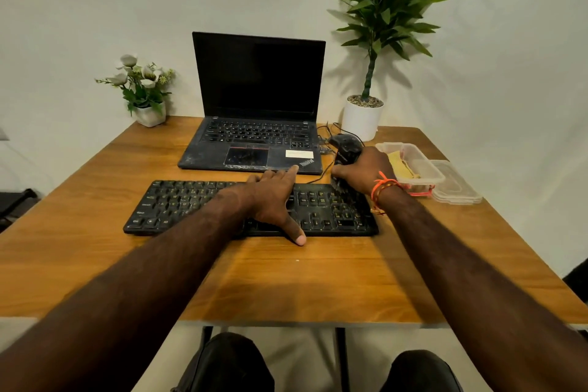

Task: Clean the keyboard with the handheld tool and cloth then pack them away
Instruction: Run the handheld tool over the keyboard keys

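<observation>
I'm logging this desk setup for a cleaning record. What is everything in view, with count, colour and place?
keyboard: 1, black, front centre of the table
handheld tool: 1, black, over the keyboard's right end
laptop: 1, black, open, behind the keyboard
container: 1, clear plastic, table's right side
cloth: 1, yellow, inside the container
lid: 1, clear, right of the container
tall plant: 1, green, white pot, back right
flowers: 1 pot, white, back left
table: 1, wooden brown
left hand: 1, flat on the keyboard
right hand: 1, grips the handheld tool
</observation>
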